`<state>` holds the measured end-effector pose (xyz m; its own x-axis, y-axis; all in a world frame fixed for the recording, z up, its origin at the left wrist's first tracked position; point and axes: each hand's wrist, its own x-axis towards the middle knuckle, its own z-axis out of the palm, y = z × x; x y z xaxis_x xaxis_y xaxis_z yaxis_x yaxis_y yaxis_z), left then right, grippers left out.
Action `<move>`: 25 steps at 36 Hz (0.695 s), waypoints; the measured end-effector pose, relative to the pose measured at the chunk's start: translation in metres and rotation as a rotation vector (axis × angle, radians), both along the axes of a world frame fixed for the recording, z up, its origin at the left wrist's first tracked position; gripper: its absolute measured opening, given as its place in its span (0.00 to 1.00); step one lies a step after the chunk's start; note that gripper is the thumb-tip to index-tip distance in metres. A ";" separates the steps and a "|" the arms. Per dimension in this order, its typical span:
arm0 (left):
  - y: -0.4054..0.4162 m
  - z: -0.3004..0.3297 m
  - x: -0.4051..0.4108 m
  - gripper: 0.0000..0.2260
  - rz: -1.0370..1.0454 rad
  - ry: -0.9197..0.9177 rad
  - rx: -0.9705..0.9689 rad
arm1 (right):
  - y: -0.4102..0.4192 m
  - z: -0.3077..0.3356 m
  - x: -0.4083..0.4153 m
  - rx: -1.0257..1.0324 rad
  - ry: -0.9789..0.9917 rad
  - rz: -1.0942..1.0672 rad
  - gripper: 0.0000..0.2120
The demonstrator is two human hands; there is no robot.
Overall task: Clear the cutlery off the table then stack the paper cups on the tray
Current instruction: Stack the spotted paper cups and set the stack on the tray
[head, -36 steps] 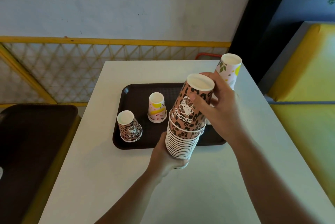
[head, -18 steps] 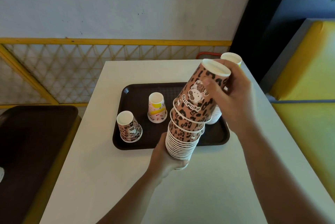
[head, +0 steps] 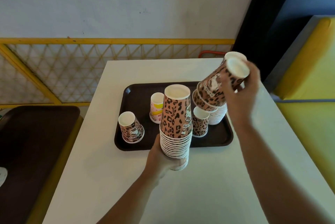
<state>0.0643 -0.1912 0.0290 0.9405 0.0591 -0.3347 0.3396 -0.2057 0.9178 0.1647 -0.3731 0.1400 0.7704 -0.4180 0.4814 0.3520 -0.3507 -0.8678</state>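
The left hand's [head: 163,158] fingers curl round the bottom of a tall stack [head: 175,129] of upside-down leopard-print cups, gripping it above the near edge of the tray [head: 137,97]; whether its base touches the surface [head: 208,187] cannot be told. The right hand's [head: 241,93] fingers are clamped on a small nest of leopard cups [head: 217,88], tilted with their bases up and to the right, held above the far right part of the tray. Below that nest, a white stack [head: 217,117] stands on the tray, partly hidden. Three single cups stand upside down on the tray: a leopard cup [head: 131,127] at the near left, a pink and yellow cup [head: 156,107] behind it, and another leopard cup [head: 200,124] just right of the tall stack. The rim of one more cup [head: 233,55] shows behind the right hand. A second dark tray [head: 27,151] lies well to the left, off the white surface. No cutlery shows.
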 end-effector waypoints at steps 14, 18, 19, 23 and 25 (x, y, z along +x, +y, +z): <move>-0.002 -0.001 0.002 0.46 -0.012 0.041 -0.052 | 0.010 -0.091 -0.010 -0.311 0.249 0.117 0.32; -0.004 0.002 0.001 0.46 -0.024 0.034 -0.032 | 0.014 -0.094 -0.018 -0.318 0.345 0.144 0.36; -0.003 0.002 0.002 0.46 -0.026 0.036 -0.028 | 0.016 -0.088 -0.020 -0.289 0.305 0.126 0.35; -0.002 -0.003 0.000 0.42 -0.046 -0.005 0.035 | 0.028 -0.044 -0.030 -0.130 0.129 0.230 0.28; -0.003 -0.004 -0.001 0.41 -0.047 -0.021 0.053 | 0.034 -0.023 -0.035 -0.140 0.147 0.384 0.28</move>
<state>0.0632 -0.1940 0.0247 0.9495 0.0324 -0.3121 0.3090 -0.2695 0.9121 0.1301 -0.3391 0.1166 0.9217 -0.0260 0.3870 0.3565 -0.3363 -0.8717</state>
